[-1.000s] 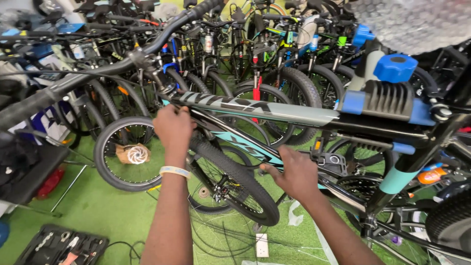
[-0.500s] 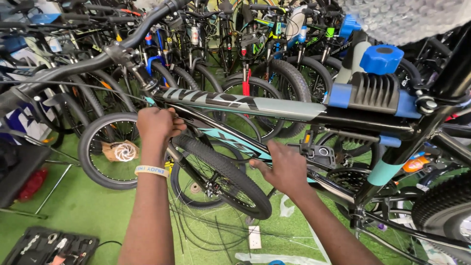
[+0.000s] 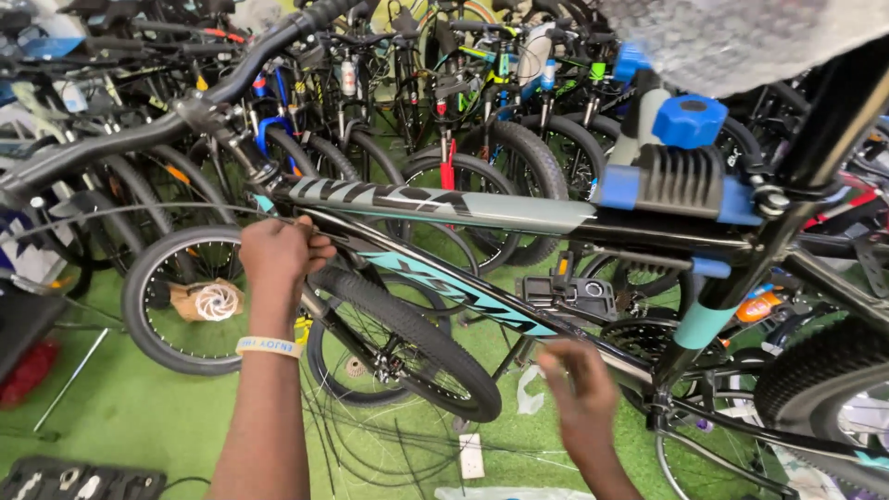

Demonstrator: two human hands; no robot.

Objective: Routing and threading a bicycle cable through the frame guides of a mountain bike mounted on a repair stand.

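Two hands work: left hand (image 3: 278,252) pinches a cable (image 3: 139,209) at the frame (image 3: 482,211); right hand (image 3: 579,396), blurred, cannot tell.

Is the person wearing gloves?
No, both the left hand and the right hand are bare; only a wristband shows.

Floor: bright green artificial turf (image 3: 111,417), covering the whole lower half of the frame.

Stock, upper frame, left to right: dense rows of parked bicycles (image 3: 482,102), black tyres and mixed frames in blue, red, green and white, packed close together.

Lower left corner: open black tool case (image 3: 74,483) lying flat on the turf.

Left edge, lower: red object (image 3: 28,370), blurred, kind unclear.

Bottom centre: small white rectangular item (image 3: 471,456) on the turf.

Upper right corner: clear bubble wrap (image 3: 741,42).

Light: even and bright, no strong shadows. Walls and windows hidden.
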